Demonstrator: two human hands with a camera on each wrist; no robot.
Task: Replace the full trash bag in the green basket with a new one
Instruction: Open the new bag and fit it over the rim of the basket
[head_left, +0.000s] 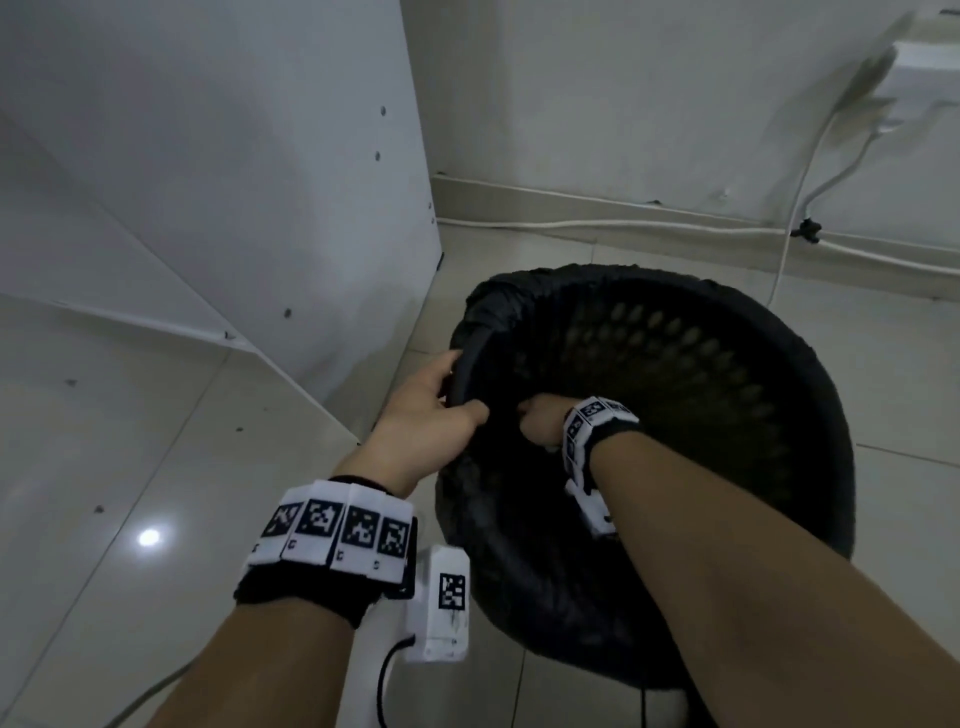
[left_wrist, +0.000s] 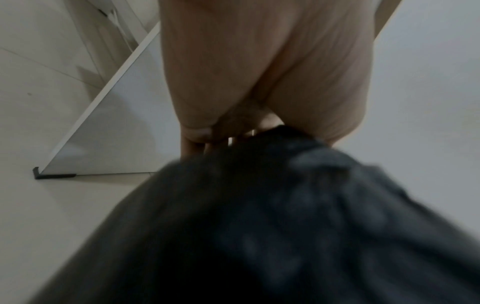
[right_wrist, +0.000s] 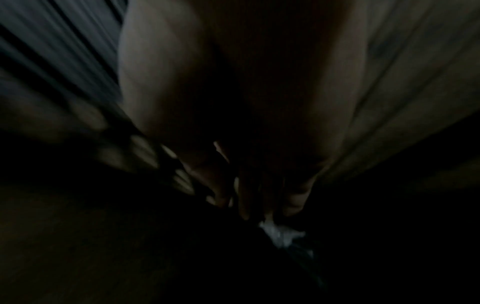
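Observation:
A round perforated basket (head_left: 810, 415) stands on the tiled floor, lined with a black trash bag (head_left: 519, 296) folded over its rim. My left hand (head_left: 431, 410) grips the bag-covered rim at the basket's left side, thumb inside and fingers outside. In the left wrist view the black trash bag (left_wrist: 285, 216) fills the lower half under my left hand (left_wrist: 233, 131). My right hand (head_left: 540, 421) reaches inside the basket just right of the left, fingers curled against the liner. The right wrist view is dark and blurred; my right hand (right_wrist: 249, 197) points down into the bag, and what it holds is unclear.
A white cabinet panel (head_left: 260, 171) stands close on the left of the basket. White cables (head_left: 623, 226) run along the baseboard behind it, up to a white box (head_left: 924, 57) on the wall. Pale floor tiles (head_left: 104, 493) surround the basket.

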